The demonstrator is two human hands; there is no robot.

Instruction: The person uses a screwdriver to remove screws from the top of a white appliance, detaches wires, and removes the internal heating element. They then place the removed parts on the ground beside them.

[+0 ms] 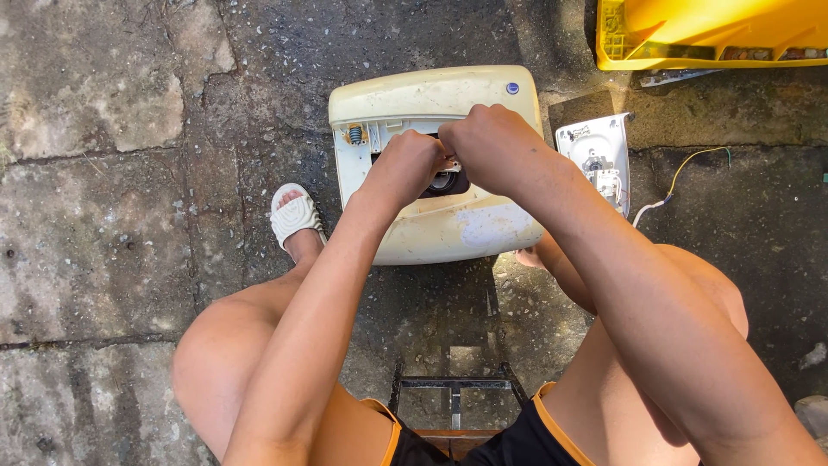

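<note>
Down on the stone floor (103, 216), a cream plastic appliance housing (431, 164) lies flat between the person's feet, close enough that both arms reach it from the low seat. Both hands meet over the dark round opening (448, 183) in its middle. The left hand (405, 164) is curled narrow, fingertips pinching at something small at the opening's rim; what it grips is hidden. The right hand (492, 147) is closed into a loose fist just beside it, pressing down on the same spot, seemingly to steady the part. A small spring (354, 134) shows at the housing's upper left corner. To the right lie a detached white cover plate (597, 160) with trailing wires (681, 177) and a yellow crate (707, 34).
</note>
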